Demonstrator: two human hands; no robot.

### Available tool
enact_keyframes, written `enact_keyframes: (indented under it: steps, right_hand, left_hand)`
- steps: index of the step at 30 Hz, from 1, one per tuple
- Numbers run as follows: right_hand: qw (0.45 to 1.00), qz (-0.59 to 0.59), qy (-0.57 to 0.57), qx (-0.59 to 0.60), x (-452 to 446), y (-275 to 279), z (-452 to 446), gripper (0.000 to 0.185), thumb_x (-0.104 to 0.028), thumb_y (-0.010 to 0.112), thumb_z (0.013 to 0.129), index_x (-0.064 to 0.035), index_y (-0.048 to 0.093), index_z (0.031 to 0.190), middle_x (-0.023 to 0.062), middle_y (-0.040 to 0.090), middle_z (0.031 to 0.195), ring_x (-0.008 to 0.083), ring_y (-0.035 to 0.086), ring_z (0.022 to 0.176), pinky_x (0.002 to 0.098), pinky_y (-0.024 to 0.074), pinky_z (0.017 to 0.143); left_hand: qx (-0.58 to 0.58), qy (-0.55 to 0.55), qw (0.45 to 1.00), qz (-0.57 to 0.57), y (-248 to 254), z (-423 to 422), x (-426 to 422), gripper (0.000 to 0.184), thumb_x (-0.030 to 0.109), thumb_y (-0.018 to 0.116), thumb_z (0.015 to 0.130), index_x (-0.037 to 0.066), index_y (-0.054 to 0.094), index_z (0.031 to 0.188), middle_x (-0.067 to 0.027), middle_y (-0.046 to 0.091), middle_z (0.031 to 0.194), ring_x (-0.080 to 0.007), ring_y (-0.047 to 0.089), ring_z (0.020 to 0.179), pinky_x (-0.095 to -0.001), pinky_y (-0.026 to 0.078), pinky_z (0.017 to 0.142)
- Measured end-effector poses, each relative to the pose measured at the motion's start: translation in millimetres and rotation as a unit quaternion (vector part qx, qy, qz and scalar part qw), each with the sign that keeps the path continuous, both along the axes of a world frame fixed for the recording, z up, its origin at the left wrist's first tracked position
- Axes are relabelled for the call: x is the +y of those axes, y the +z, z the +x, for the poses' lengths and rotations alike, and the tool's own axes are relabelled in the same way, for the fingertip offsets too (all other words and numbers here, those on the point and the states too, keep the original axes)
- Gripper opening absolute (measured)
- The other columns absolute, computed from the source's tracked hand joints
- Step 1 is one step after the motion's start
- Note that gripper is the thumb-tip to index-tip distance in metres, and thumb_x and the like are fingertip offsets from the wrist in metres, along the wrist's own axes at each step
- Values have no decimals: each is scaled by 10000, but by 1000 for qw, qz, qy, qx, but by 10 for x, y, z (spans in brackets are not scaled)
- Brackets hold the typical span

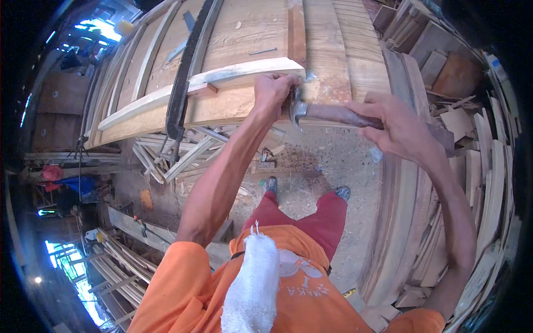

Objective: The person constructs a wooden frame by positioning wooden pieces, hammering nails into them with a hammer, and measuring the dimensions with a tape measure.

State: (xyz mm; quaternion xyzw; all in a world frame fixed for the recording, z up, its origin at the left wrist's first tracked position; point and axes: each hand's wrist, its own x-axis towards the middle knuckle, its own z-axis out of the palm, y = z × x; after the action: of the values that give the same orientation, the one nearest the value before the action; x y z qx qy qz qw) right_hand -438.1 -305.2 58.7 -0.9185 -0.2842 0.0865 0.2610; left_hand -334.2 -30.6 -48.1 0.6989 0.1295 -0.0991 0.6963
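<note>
My right hand [397, 122] is closed around the dark end of a hammer's [333, 114] brown handle. The hammer lies sideways, and its curved metal head is close below my left hand. My left hand [273, 93] is closed, fingers pinched at the edge of a large wooden panel [239, 100], by the end of a pale wood strip [250, 69]. What those fingers hold is hidden. A nail [262, 51] rests loose on the panel. Left of my hand, a small reddish wood block [202, 89] touches the strip.
A long dark bar clamp [186, 72] crosses the panel and hangs over its near edge. Offcuts [189, 158] litter the floor under it. Long boards [397, 222] and stacked scrap wood [461, 122] line the right side. More strips [125, 266] lie at lower left.
</note>
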Motion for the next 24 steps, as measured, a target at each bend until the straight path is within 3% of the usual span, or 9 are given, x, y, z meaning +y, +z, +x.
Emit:
enact_keyframes:
  steps: [2,4,8,10,13,17,20,22,24]
  right_hand:
    - [999,-24,-18,40,16,3,8,619,-57,828,818,-74,675,1418,175,683,1027,362,680,988,443,522,897]
    - [997,40,61,1,43,-1,-54,534,-90,803,789,-35,732,1315,221,711,976,423,702,935,491,537,819]
    - [998,43,56,-5,47,17,-24,532,-93,810,784,-33,736,1308,217,718,988,419,707,914,483,539,797]
    - [999,13,-22,33,28,41,86,519,-95,823,781,-27,741,1288,218,723,977,425,706,897,481,541,794]
    - [998,38,54,20,56,53,-15,503,-114,827,787,-22,744,1275,222,722,951,435,701,900,484,542,802]
    - [998,42,29,20,-10,39,27,506,-102,823,790,-34,742,1285,228,726,960,445,697,907,496,540,814]
    - [999,-39,23,20,-39,62,98,603,-106,813,826,-128,694,1416,175,694,999,361,694,958,423,522,861]
    - [997,-27,52,55,-17,138,-43,619,-96,809,830,-136,682,1435,176,689,990,350,692,967,428,517,873]
    - [997,-12,47,55,-80,165,-22,626,-91,809,828,-136,680,1438,173,688,994,349,690,973,433,517,873]
  left_hand:
    - [17,7,1000,1,73,-23,-18,148,79,827,790,-48,753,778,-76,667,681,-160,575,521,-350,442,450]
    - [5,12,1000,16,64,-6,-15,138,69,824,788,-50,754,776,-79,670,685,-162,580,531,-355,452,461]
    - [7,11,1000,7,11,12,-3,127,57,823,779,-52,759,775,-93,678,692,-165,594,565,-368,483,502]
    - [6,9,1000,5,12,-21,-13,126,57,823,779,-50,756,770,-92,678,695,-168,600,568,-371,486,503]
    - [3,19,1000,22,63,-9,-30,115,46,816,784,-49,753,769,-88,677,701,-171,607,563,-369,480,489]
    - [20,6,1000,-1,84,-5,-18,121,37,816,782,-63,750,798,-84,683,722,-181,624,566,-373,477,475]
    - [42,13,999,-9,64,0,-7,154,55,836,769,-67,748,803,-87,675,704,-175,622,571,-372,480,502]
    - [14,5,1000,24,27,-13,76,191,115,828,820,-67,774,800,-93,687,684,-156,631,605,-360,489,539]
    - [-132,-44,964,226,367,-178,191,269,195,791,882,-67,803,823,-92,712,674,-132,631,634,-352,503,579]
